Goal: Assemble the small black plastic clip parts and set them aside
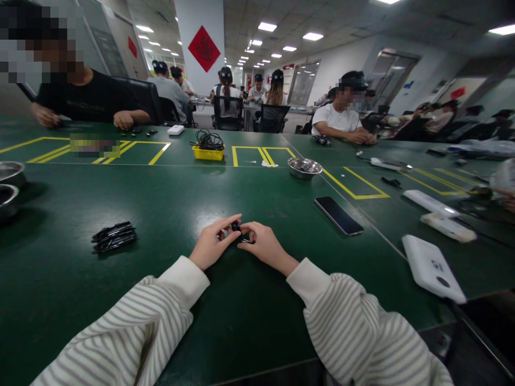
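Note:
Over the middle of the green table [161, 193], my left hand [213, 241] pinches a small black part [236, 227] between its thumb and fingers. Close against it on the right, my right hand [263, 244] has its thumb and fingers curled round a thin dark piece [246, 241] too small to make out fully. The fingertips of both hands nearly meet at the black part. To the left lies a bundle of black pen-like pieces [114, 237]. A dark-screened phone [339, 215] rests to the right of my hands.
Further back stand a yellow tray [208, 153] with black cables and a metal bowl [304, 167]. More metal bowls [8, 195] are at the left edge. White devices [433, 267] lie at the right. People sit across the table, one in black [90, 99], one in white [338, 118].

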A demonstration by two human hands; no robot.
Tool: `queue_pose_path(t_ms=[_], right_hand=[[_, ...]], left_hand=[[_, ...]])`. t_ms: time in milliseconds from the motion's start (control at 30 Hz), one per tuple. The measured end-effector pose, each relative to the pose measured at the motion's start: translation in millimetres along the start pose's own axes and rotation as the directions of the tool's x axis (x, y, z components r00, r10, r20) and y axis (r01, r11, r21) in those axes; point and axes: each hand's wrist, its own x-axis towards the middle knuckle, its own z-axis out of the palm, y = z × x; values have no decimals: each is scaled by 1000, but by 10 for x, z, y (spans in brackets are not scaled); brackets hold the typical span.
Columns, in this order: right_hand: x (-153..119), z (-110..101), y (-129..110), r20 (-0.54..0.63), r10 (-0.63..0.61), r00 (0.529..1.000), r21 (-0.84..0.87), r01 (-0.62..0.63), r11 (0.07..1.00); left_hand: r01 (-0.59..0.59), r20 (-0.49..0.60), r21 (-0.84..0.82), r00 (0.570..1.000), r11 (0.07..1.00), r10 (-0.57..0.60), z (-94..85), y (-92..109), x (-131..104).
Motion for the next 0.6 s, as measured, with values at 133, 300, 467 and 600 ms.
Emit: queue_pose_path(t_ms=[133,300,467,600], right_hand=[[-2,-18,-10,-8,-4,1000,3,4,1000],[-2,-163,58,20,27,999,-9,-27,1000],[-6,-213,116,33,31,999,-62,-29,998],[-3,-232,79,66,7,998,-129,1,992]], left_hand=[[-33,6,46,999,998,33,-4,0,1],[20,-66,-28,998,999,-21,-125,-19,-57],[67,5,-96,998,993,-67,-268,-22,-193],[16,183,89,983,996,-32,-271,-3,-287]])
